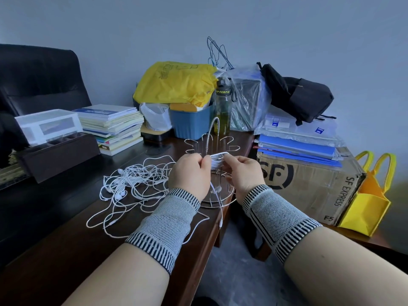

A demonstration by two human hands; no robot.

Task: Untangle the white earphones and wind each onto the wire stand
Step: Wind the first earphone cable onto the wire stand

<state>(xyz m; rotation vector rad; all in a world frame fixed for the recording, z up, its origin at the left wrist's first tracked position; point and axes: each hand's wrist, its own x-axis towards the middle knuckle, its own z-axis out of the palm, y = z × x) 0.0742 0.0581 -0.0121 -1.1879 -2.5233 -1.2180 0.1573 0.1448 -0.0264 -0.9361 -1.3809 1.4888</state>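
Pinching white earphone cable (217, 161) on wire stand (212, 140), both hands near table edge (217, 219).

Grey knitted wrist sleeves (171, 219) with black-and-white striped edges, bare forearms.

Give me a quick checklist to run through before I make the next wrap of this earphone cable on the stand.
1. Both hands on the cable: left hand and right hand pinch the white coil. Ok.
2. Coil seated on a hook of the wire stand: cannot tell, fingers hide it.
3. Loose tail free: it hangs past the desk edge, untangled. Ok.
4. Stand steady on the desk: base flat, near the edge. Ok.
5. Remaining tangled earphones sorted: not ok, a knotted pile.
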